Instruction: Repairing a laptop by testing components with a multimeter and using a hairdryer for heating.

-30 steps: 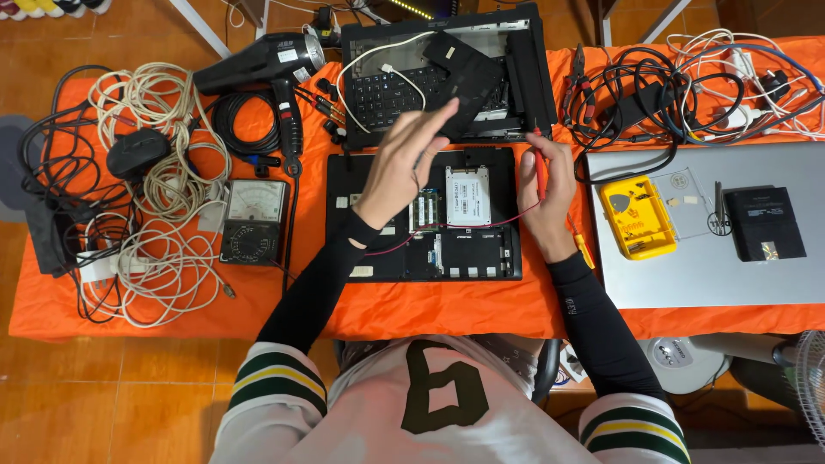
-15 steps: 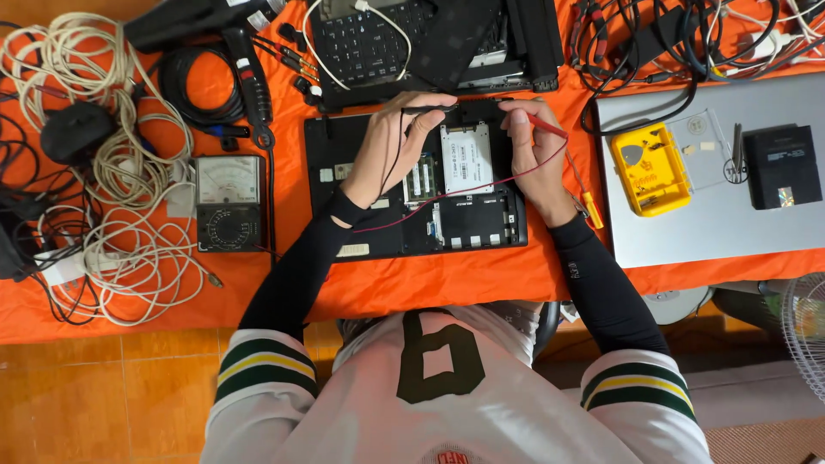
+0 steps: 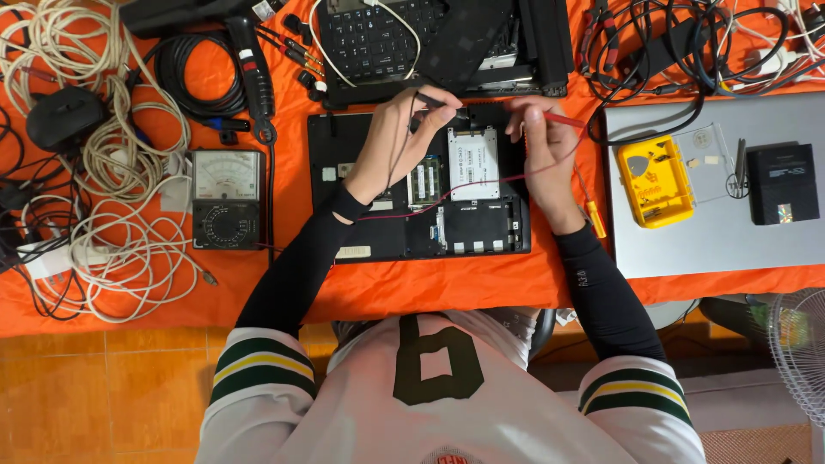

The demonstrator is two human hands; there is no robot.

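While the opened laptop (image 3: 418,185) lies flat on the bench (image 3: 284,215) for access, the left hand (image 3: 404,129) pinches a black probe (image 3: 443,105) and the right hand (image 3: 540,137) grips a red probe (image 3: 563,120).

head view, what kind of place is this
Most likely an electronics repair bench, perhaps at home. An opened laptop lies on the orange-covered table, an analog multimeter sits beside it, and the left hand and right hand each hold a test probe over it.
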